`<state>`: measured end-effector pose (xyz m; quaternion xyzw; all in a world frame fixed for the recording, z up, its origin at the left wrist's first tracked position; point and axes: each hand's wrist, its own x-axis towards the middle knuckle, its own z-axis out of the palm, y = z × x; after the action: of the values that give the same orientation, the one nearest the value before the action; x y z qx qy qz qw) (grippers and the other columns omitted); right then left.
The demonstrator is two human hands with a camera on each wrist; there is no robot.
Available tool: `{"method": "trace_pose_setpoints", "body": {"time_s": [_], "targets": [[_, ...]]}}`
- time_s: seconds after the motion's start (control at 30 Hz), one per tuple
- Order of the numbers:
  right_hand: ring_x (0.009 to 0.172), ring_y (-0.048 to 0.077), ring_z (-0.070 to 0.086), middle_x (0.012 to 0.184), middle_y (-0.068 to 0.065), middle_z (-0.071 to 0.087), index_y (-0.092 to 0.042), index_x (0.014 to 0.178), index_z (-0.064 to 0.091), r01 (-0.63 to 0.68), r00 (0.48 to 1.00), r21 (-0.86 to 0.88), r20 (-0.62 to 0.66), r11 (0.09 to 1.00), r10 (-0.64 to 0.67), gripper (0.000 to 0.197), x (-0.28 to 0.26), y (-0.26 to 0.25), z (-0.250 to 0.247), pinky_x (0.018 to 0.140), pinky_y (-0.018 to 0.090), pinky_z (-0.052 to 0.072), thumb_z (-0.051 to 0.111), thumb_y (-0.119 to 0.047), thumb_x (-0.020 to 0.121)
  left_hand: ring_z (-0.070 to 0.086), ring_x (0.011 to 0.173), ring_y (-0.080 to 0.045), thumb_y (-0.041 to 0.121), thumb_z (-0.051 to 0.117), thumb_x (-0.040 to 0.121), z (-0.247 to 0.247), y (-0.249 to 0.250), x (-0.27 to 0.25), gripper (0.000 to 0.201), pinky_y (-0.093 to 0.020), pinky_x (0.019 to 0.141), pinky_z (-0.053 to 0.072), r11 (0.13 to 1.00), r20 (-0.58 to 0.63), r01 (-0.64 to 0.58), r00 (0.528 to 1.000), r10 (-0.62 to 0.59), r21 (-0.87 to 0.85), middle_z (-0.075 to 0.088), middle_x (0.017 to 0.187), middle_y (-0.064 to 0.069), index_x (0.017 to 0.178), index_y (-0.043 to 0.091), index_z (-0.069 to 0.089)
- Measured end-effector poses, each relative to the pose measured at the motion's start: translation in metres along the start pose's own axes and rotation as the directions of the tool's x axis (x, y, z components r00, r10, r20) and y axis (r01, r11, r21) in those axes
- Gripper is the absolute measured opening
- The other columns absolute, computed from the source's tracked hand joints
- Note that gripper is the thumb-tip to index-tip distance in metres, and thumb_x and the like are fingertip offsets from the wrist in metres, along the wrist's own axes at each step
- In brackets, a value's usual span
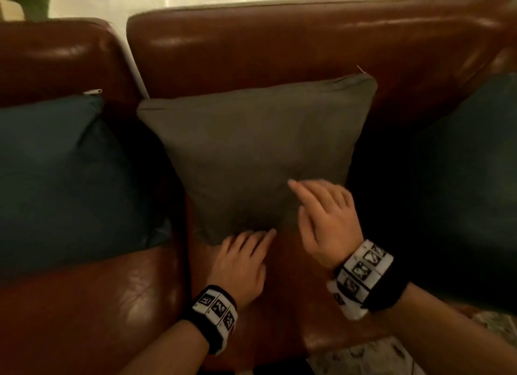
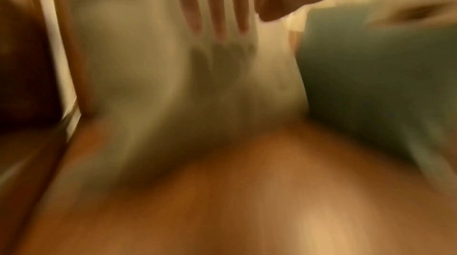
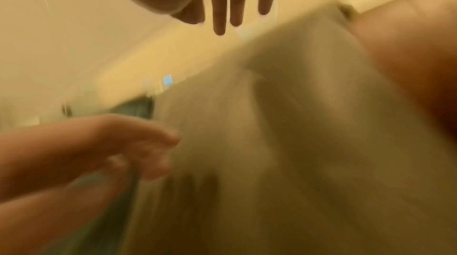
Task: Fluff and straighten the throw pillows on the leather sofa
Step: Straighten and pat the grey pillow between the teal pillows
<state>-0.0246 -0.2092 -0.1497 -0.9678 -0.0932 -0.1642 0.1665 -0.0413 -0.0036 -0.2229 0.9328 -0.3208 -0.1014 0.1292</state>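
Grey pillow: a square grey-olive fabric throw pillow (image 1: 260,150) stands at the centre of the head view, leaning back against the sofa's backrest, its lower edge on the seat.
Left hand: the left hand (image 1: 240,258) lies at 6 o'clock of that pillow, fingers straight and together, tips at its bottom edge; it holds nothing.
Right hand: the right hand (image 1: 326,218) is at 5 o'clock, fingers spread and straight over the pillow's lower right face; touching or just above, I cannot tell, since it is blurred.
Teal pillows: one dark teal fabric pillow (image 1: 64,178) sits at 9 o'clock, another (image 1: 475,184) at 3 o'clock.
Sofa: the glossy brown leather sofa (image 1: 279,44) carries all three.
Wrist views: both heavily blurred.
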Motion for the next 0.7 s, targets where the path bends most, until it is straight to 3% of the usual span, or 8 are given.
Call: {"method": "trace_pose_setpoints", "body": {"time_s": [0.1,0.17,0.23,0.33,0.43,0.5,0.6,0.7], "targets": [[0.136,0.025,0.040,0.143,0.004,0.050,-0.018,0.143,0.048,0.032,0.998,-0.032,-0.045,0.999,-0.033,0.046,0.094,0.009,-0.011,0.114,0.042,0.028,0.043,-0.022,0.097,0.052,0.126,-0.032,0.026,0.052,0.085,-0.056,0.013,0.052,0.050,-0.045,0.107,0.032,0.995,-0.426,0.033,0.902,-0.068,-0.090,0.057,0.135,-0.006,0.135,0.019,0.055],[0.146,0.022,0.024,0.155,-0.001,0.035,-0.025,0.151,0.033,0.023,0.987,-0.134,0.164,0.991,0.000,0.050,0.135,0.022,-0.003,0.120,0.044,0.014,0.032,-0.032,0.101,0.029,0.145,-0.032,0.029,0.047,0.092,-0.085,0.016,0.094,0.054,-0.050,0.120,0.017,0.989,-0.522,0.121,0.840,-0.149,-0.087,0.039,0.155,-0.006,0.145,0.017,0.045],[0.150,0.018,0.012,0.161,-0.007,0.021,-0.032,0.154,0.018,0.002,0.932,-0.213,0.355,0.977,0.076,0.052,0.150,0.042,0.009,0.121,0.045,0.004,0.018,-0.041,0.103,0.010,0.151,-0.032,0.036,0.040,0.097,-0.089,0.011,0.124,0.061,-0.051,0.122,0.002,0.982,-0.473,0.185,0.862,-0.183,-0.044,0.019,0.163,-0.004,0.154,0.020,0.027],[0.150,0.017,0.008,0.162,-0.012,0.014,-0.039,0.153,0.010,-0.127,0.888,-0.255,0.401,0.959,0.224,0.052,0.155,0.070,0.015,0.121,0.047,0.003,0.009,-0.047,0.102,0.006,0.152,-0.028,0.046,0.036,0.098,-0.047,-0.013,0.122,0.064,-0.049,0.122,-0.002,0.968,-0.411,0.246,0.888,-0.205,0.049,0.009,0.165,0.002,0.156,0.029,0.015],[0.150,0.020,0.008,0.162,-0.012,0.013,-0.041,0.153,0.007,-0.174,0.852,-0.268,0.442,0.948,0.281,0.052,0.159,0.082,0.017,0.120,0.049,0.003,0.007,-0.050,0.101,0.012,0.150,-0.031,0.046,0.039,0.096,0.027,-0.028,0.065,0.066,-0.053,0.121,0.009,0.934,-0.386,0.356,0.860,-0.335,-0.017,0.006,0.163,0.001,0.154,0.030,0.012],[0.150,0.020,0.009,0.162,-0.011,0.014,-0.040,0.153,0.009,-0.177,0.846,-0.262,0.451,0.949,0.283,0.052,0.163,0.080,0.018,0.120,0.050,0.003,0.008,-0.050,0.102,0.009,0.150,-0.035,0.047,0.034,0.096,0.072,-0.029,0.013,0.067,-0.058,0.117,0.019,0.869,-0.273,0.489,0.827,-0.491,-0.081,0.000,0.164,-0.003,0.154,0.027,0.006],[0.149,0.022,0.012,0.161,-0.007,0.019,-0.035,0.153,0.017,-0.174,0.860,-0.285,0.422,0.943,0.287,0.052,0.169,0.070,0.012,0.120,0.050,0.004,0.013,-0.048,0.102,-0.002,0.152,-0.031,0.050,0.020,0.097,0.092,-0.024,-0.027,0.067,-0.057,0.117,0.020,0.704,-0.125,0.662,0.700,-0.703,-0.258,-0.014,0.164,-0.004,0.155,0.030,-0.008],[0.146,0.023,0.022,0.156,-0.002,0.031,-0.026,0.150,0.030,-0.055,0.902,-0.212,0.409,0.976,0.139,0.052,0.184,0.031,0.008,0.120,0.049,0.009,0.022,-0.046,0.102,0.007,0.152,-0.030,0.044,0.022,0.098,0.051,-0.023,0.011,0.065,-0.051,0.120,0.017,0.528,-0.213,0.620,0.510,-0.833,-0.581,0.002,0.165,-0.008,0.157,0.022,0.006]]}}
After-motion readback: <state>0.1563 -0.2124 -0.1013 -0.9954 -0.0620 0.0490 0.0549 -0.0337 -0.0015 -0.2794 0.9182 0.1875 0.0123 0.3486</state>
